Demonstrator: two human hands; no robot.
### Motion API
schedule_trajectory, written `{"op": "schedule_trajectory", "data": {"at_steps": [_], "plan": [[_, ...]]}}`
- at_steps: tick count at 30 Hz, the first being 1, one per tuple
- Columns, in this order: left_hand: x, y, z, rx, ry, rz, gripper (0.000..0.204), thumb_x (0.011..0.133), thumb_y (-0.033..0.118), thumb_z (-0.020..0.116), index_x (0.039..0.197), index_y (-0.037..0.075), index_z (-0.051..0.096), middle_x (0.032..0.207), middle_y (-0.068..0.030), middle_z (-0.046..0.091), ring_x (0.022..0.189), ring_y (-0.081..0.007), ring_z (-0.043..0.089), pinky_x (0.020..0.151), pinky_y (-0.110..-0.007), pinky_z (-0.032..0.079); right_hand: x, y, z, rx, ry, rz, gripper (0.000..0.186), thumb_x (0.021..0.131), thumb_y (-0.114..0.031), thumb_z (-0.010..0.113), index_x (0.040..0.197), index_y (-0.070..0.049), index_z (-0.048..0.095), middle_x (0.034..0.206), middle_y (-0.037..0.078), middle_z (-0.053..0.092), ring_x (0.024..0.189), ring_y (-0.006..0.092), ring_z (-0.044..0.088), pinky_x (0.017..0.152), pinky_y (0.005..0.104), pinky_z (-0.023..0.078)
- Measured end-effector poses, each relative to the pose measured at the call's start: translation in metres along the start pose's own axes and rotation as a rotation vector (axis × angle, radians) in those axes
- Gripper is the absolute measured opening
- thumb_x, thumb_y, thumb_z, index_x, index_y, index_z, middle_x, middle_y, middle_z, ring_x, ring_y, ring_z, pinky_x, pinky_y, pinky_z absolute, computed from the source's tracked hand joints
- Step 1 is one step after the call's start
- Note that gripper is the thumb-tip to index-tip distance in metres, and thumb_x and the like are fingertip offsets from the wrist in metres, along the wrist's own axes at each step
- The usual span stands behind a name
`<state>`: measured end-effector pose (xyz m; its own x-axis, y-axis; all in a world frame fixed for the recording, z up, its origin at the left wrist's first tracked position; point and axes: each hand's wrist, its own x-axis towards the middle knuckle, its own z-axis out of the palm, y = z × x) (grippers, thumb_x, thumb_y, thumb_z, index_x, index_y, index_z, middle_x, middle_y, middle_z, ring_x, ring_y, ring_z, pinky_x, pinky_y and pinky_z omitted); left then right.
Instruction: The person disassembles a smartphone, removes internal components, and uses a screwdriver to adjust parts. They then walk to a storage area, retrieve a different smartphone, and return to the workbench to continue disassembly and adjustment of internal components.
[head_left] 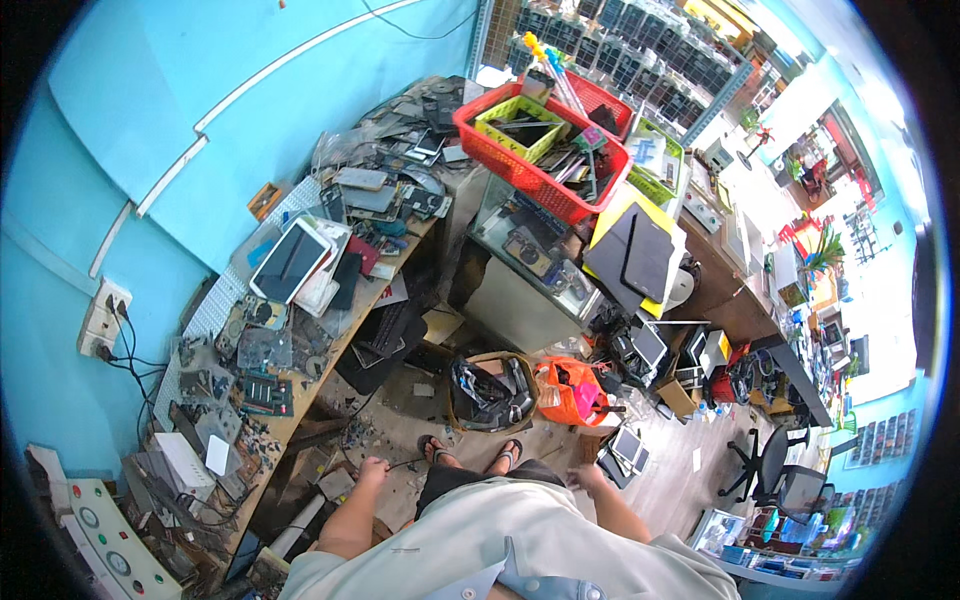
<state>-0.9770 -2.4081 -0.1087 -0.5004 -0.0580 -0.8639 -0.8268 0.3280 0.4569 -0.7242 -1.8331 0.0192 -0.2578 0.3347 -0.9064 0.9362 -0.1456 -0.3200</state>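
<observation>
My left hand point(374, 471) hangs low beside my leg, its fingers curled in, and nothing shows in them. It is near the edge of a wooden workbench point(290, 437), apart from it. A thin black cable passes close to that hand, seemingly on the floor. On the other side, my right hand point(584, 477) hangs by my thigh; its fingers are too small and blurred to read. The bench carries a white tablet point(290, 262), a dark circuit board point(267, 395), and heaps of phones and loose electronic parts.
Ahead stand a box of dark scrap point(490, 392) and an orange bag point(572, 392). Red baskets point(530, 172) of parts top a glass case. Tablets point(628, 448) lie on the floor near my right hand. A black office chair point(770, 465) stands at right; a wall socket point(105, 315) at left.
</observation>
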Motion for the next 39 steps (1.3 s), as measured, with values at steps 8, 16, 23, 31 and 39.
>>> {"op": "schedule_trajectory", "data": {"at_steps": [8,16,23,31,39], "plan": [[-0.028,0.072,0.037,0.001,-0.032,-0.019,0.016,0.105,0.025,0.074,0.113,0.012,0.071,0.093,-0.0013,0.074,0.072,-0.0170,0.068,0.061,-0.038,0.055,-0.063,0.040,0.009,-0.015,0.104,0.142,0.022,0.102,-0.019,0.077,0.101,0.002,0.084,0.096,0.013,0.082,0.082,0.0265,0.079,0.074,0.0426,0.062],[-0.078,0.089,0.102,0.146,0.127,0.094,0.027,0.102,0.030,0.077,0.116,0.007,0.079,0.099,-0.0080,0.080,0.083,-0.0244,0.075,0.076,-0.044,0.060,0.095,0.051,-0.042,0.138,-0.115,-0.005,0.031,0.107,-0.034,0.071,0.106,-0.004,0.080,0.095,0.015,0.081,0.083,0.0332,0.079,0.074,0.0498,0.065],[-0.063,0.098,0.104,0.343,0.142,0.058,0.028,0.101,0.029,0.077,0.103,0.002,0.082,0.089,-0.0152,0.079,0.079,-0.0273,0.074,0.073,-0.046,0.056,0.106,-0.056,-0.107,0.605,0.022,-0.263,0.016,0.109,-0.020,0.068,0.106,-0.005,0.068,0.084,0.007,0.070,0.066,0.0184,0.067,0.056,0.0308,0.056],[-0.027,0.174,0.120,0.132,-0.063,0.004,0.019,0.106,0.026,0.073,0.098,0.008,0.072,0.081,-0.0017,0.068,0.068,-0.0154,0.063,0.055,-0.034,0.048,0.083,0.030,-0.085,0.367,0.170,-0.046,0.025,0.106,-0.032,0.071,0.103,-0.006,0.072,0.086,0.009,0.071,0.071,0.0255,0.068,0.066,0.0471,0.062],[0.009,0.249,0.117,0.202,-0.068,0.116,0.025,0.107,0.034,0.073,0.117,0.012,0.073,0.099,-0.0015,0.075,0.083,-0.0154,0.070,0.065,-0.034,0.054,-0.019,0.010,0.001,0.319,0.032,0.257,0.032,0.108,-0.025,0.070,0.116,0.006,0.077,0.110,0.021,0.081,0.097,0.0362,0.081,0.082,0.0497,0.068]]}}
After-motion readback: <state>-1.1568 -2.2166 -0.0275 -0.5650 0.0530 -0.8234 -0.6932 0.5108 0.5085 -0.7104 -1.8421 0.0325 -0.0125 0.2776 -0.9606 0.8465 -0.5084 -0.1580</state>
